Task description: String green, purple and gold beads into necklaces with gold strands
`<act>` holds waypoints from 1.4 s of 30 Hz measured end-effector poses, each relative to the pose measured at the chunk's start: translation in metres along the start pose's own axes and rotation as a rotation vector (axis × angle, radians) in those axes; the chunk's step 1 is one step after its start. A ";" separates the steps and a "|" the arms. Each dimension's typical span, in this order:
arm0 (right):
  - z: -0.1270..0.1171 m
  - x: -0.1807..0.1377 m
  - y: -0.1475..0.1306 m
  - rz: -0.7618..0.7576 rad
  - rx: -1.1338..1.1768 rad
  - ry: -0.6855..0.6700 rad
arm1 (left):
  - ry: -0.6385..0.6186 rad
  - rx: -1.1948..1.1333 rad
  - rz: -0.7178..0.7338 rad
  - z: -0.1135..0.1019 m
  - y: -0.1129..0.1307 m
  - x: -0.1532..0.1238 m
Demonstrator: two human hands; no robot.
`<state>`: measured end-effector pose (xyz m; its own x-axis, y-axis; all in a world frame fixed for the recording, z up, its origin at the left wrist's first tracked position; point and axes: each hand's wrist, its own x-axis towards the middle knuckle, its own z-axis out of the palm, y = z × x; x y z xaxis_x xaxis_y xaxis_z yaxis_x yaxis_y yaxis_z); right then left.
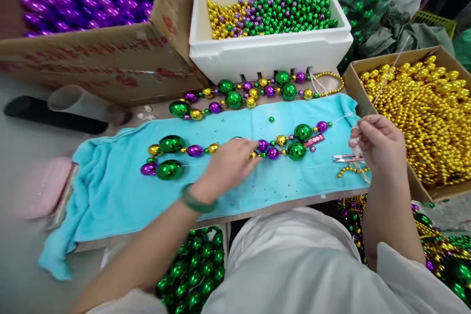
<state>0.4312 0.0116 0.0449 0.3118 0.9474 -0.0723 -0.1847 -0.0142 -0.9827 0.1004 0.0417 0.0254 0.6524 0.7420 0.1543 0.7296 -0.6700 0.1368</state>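
Strand of shiny purple, green and gold round beads (273, 153) lies on a turquoise cloth towel (121, 201) spread over the pale wooden tabletop (160, 109), doubled into two rows with the bend at the left. Left hand (232, 159) comes in from the near side, fingers bent down over the middle of both rows and covering some beads; can't tell if it's pinching one or just resting. Right hand (382, 140) is raised at the towel's right end, thumb and forefinger pinched on a thin pale thread (388, 78) that runs up and away to the far right. Below it on the towel: small pink-handled metal snips (346, 158) and a short chain of little gold beads (346, 171). Small red tag with white marks (314, 140) sits by the strand's right end, one loose small green bead (271, 119) farther off. Beyond the towel, a second beaded strand (233, 99) in the same colours, then a white foam box (270, 54) of gold, purple and green beads. Brown cardboard box (415, 174) of gold beads at right
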 end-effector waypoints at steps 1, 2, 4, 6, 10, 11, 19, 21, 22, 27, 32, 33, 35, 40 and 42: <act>0.005 -0.005 -0.005 -0.007 0.017 -0.016 | 0.016 -0.073 0.043 0.012 0.019 0.015; 0.009 -0.011 -0.010 -0.015 0.032 -0.028 | 0.006 -0.135 0.091 0.024 0.035 0.029; 0.013 -0.021 -0.020 -0.054 0.054 -0.037 | -0.032 -0.183 0.139 0.045 0.060 0.051; 0.011 -0.025 -0.028 -0.147 0.079 0.005 | -0.099 -0.164 0.140 0.057 0.072 0.063; -0.009 -0.016 -0.034 -0.332 0.142 0.206 | -0.226 -0.102 0.101 0.056 0.068 0.056; -0.015 -0.012 -0.033 -0.334 0.143 0.241 | -0.255 -0.094 0.091 0.052 0.063 0.051; -0.011 -0.007 0.007 -0.015 -0.009 0.094 | -0.124 -0.156 -0.170 0.032 -0.011 0.069; 0.002 -0.010 0.020 0.042 -0.043 -0.005 | -0.035 -0.039 -0.343 0.034 -0.034 0.090; 0.007 -0.012 0.025 0.059 -0.050 -0.053 | -0.037 0.012 -0.395 0.036 -0.043 0.101; 0.022 -0.016 0.040 0.124 -0.081 -0.201 | -0.145 0.120 -0.497 0.051 -0.065 0.133; 0.024 -0.021 0.052 0.167 -0.132 -0.238 | -0.093 0.063 -0.576 0.062 -0.073 0.138; 0.025 -0.022 0.056 0.168 -0.152 -0.241 | -0.076 0.037 -0.600 0.062 -0.074 0.139; 0.025 -0.024 0.064 0.152 -0.205 -0.242 | -0.021 -0.061 -0.624 0.060 -0.077 0.138; 0.023 -0.028 0.078 0.051 -0.358 -0.195 | 0.048 -1.001 -0.567 0.039 -0.063 0.119; 0.022 -0.028 0.080 0.015 -0.394 -0.179 | 0.012 -1.414 -0.507 0.028 -0.052 0.105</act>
<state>0.3876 -0.0094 -0.0275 0.1385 0.9863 -0.0900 0.1931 -0.1160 -0.9743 0.1369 0.1548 0.0070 0.3918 0.9000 -0.1907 0.0721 0.1766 0.9816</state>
